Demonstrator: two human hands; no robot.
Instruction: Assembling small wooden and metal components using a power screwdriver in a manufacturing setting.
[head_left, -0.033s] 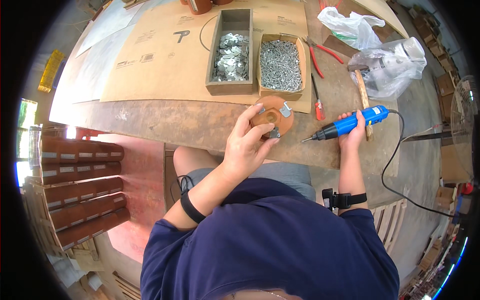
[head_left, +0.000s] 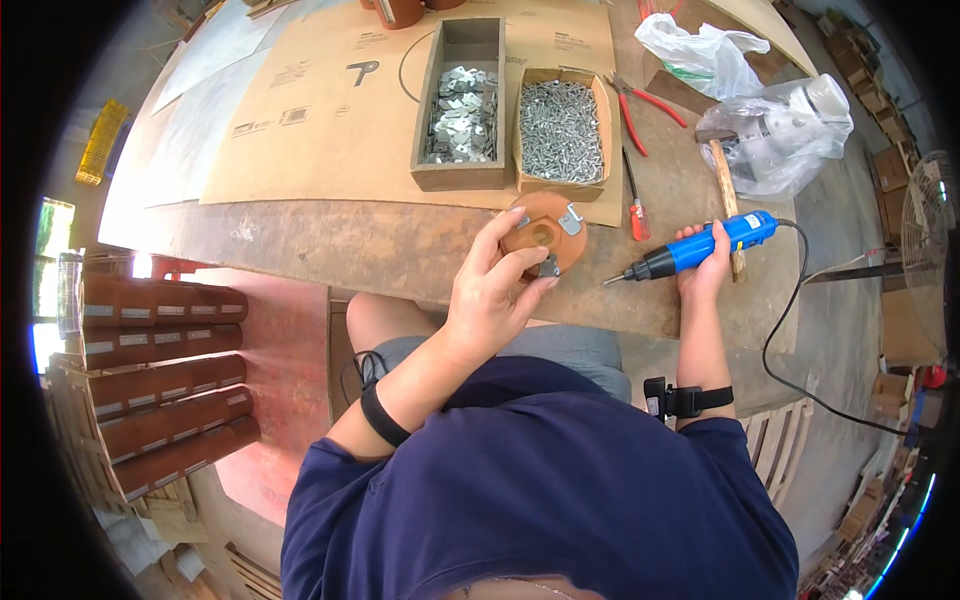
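Worn wooden surface [head_left: 350, 250]: left hand [head_left: 495, 290] pins round wooden disc [head_left: 540, 232] steady; right hand [head_left: 700, 265] grips blue electric screwdriver [head_left: 700, 245], tip toward disc.

Bare bench [head_left: 400, 250] left of disc [head_left: 545, 232]

Workshop — screw box [head_left: 562, 130], hammer [head_left: 722, 170], worn bench [head_left: 380, 250].

A flattened brown cardboard sheet [head_left: 330, 110] with dark printed marks lies on the workbench. On it stand a grey oblong wooden box [head_left: 463, 175] of metal plates and, just beside it, a small open brown cardboard box [head_left: 603, 130] of screws. Two crumpled clear plastic bags [head_left: 780, 140] lie at the far right.
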